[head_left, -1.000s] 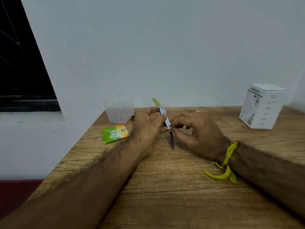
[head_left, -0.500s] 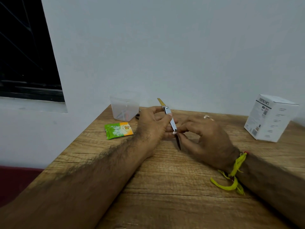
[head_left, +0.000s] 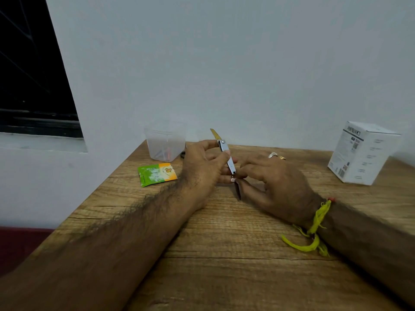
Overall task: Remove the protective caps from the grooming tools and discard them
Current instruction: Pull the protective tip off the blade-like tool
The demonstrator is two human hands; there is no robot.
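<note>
I'm holding the grooming tool (head_left: 226, 153) up above the table (head_left: 224, 254), mid-frame, between both hands. It's a slim silver metal piece with a rivet near the top and a gold-coloured tip pointing up and away from me, tilted slightly left. A dark narrow part (head_left: 237, 189) is hanging off its lower end, pointing down toward the table; can't tell if that's a cap or a blade

My left hand (head_left: 203, 169) is gripping the silver body, thumb lying along its side and fingers curled behind it. My right hand (head_left: 274, 187) is pinching at the lower end, right where silver is meeting the dark part, thumb and forefinger closing on it, the other fingers loosely bent. Both forearms are resting on the table

There's a yellow-green thread band (head_left: 314, 230) sitting on my right wrist, loose ends trailing onto the wood, and two rings (head_left: 275, 155) showing on that hand's fingers

Behind my left hand, against the wall (head_left: 224, 63), a clear plastic container (head_left: 165, 141) is standing with something reddish blurred inside. Just in front of it a green and orange sachet (head_left: 156, 174) is lying flat. Far right, well apart from the hands, a white carton (head_left: 362, 152) is standing upright. A dark window (head_left: 33, 68) is filling the upper left
</note>
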